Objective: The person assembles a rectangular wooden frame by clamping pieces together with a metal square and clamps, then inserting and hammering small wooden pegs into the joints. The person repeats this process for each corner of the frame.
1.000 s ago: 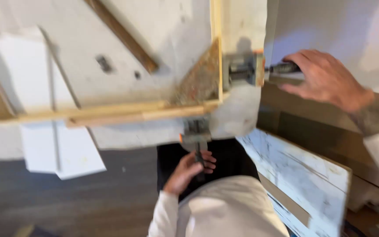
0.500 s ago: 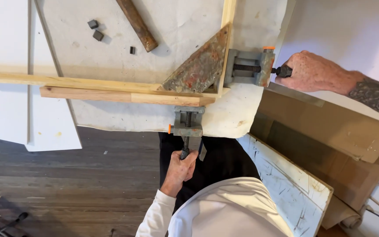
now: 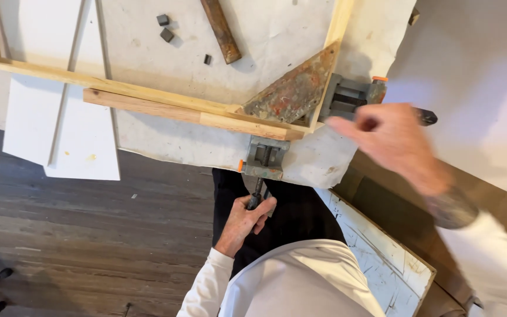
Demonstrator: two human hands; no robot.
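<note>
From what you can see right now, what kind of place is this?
Probably a home workshop or a framing bench: a wooden frame corner sits in a metal corner clamp on a paper-covered worktable. The left hand grips a clamp screw handle.

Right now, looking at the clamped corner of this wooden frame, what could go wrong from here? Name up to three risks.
1. The left hand grips the near clamp's screw handle; overtightening could dent the thin wood strips.
2. The right hand is off the side clamp, so the corner might slip against the rusty triangular square.
3. The clamped corner overhangs the table edge; a knock could shift the frame.
</note>
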